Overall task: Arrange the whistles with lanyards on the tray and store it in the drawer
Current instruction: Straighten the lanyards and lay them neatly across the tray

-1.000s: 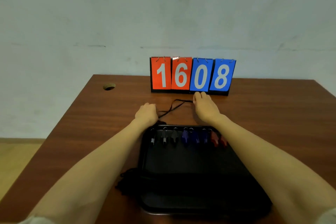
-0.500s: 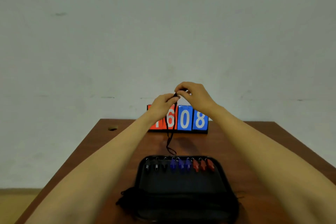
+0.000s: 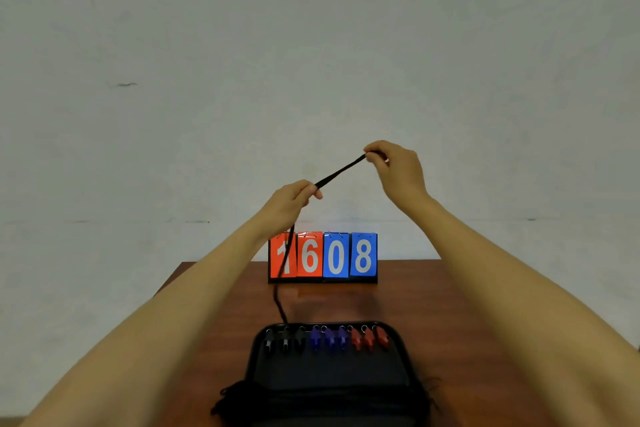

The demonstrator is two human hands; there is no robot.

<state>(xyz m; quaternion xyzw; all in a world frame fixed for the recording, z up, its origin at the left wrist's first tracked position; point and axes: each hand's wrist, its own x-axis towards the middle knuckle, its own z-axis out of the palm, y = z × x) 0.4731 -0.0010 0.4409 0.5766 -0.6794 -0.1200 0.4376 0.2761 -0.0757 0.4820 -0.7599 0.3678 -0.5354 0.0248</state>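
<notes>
One lanyard (image 3: 341, 172) stretches taut between left hand (image 3: 287, 205) and right hand (image 3: 398, 173).

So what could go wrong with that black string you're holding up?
The lanyard, pinched taut between the left hand and right hand, runs down to the black whistles on the tray. Lifting higher might yank one out of its neat row. The hanging part crosses in front of the scoreboard, so a swing could perhaps knock it. It might also tangle with the cord pile at the tray's near left corner.
</notes>
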